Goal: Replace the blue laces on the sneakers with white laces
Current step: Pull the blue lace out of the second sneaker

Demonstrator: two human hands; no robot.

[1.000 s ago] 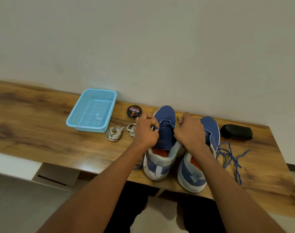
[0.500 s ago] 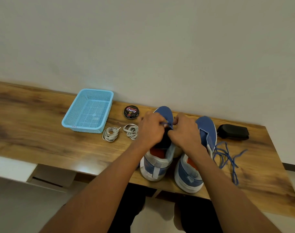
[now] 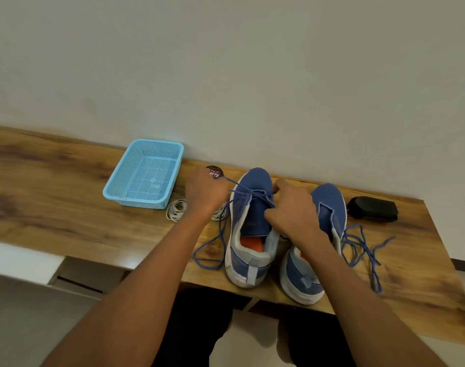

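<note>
The left hand (image 3: 203,193) is curled around a strand of the blue lace (image 3: 248,197) and holds it out to the left of the left sneaker (image 3: 251,226). The right hand (image 3: 292,207) lies on the same sneaker, its fingers bent at the eyelets; whether they pinch the lace cannot be seen. This lace is partly threaded, and its free end makes a loop on the wood near the front edge.

Both sneakers stand side by side with the heels almost at the front edge of the table (image 3: 54,207), toes toward the wall. The right sneaker (image 3: 329,207) has no lace; a second blue lace (image 3: 363,247) lies loose and tangled just beside it on the right. The sneakers are of blue fabric with white soles.

Two coiled white laces (image 3: 176,210) lie beside the left hand, in front of a light blue mesh basket (image 3: 144,173). A round polish tin (image 3: 214,172) is partly hidden behind the left hand. A black case (image 3: 371,209) lies near the wall at right.
</note>
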